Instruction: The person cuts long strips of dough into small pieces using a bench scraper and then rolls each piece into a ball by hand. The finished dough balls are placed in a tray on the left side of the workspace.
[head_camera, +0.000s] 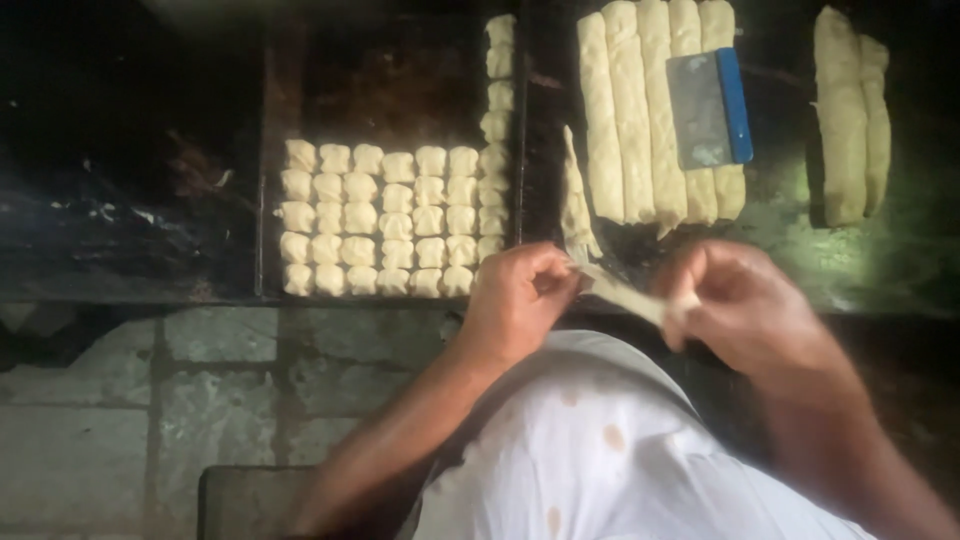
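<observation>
Head view: our left hand (520, 300) and right hand (740, 305) pinch a dough strip (625, 293); tray (275, 120) half filled, long dough logs (655, 110) remain uncut.

Single head-worn view, looking steeply down from above the wearer's chest onto a dark desk (130, 230) and the stone floor (150, 400) before it. Close enough for both hands to fill the lower middle, with the dough tray (270, 150) at frame centre. Far desk edge cut off at the top, slightly blurred throughout.
</observation>
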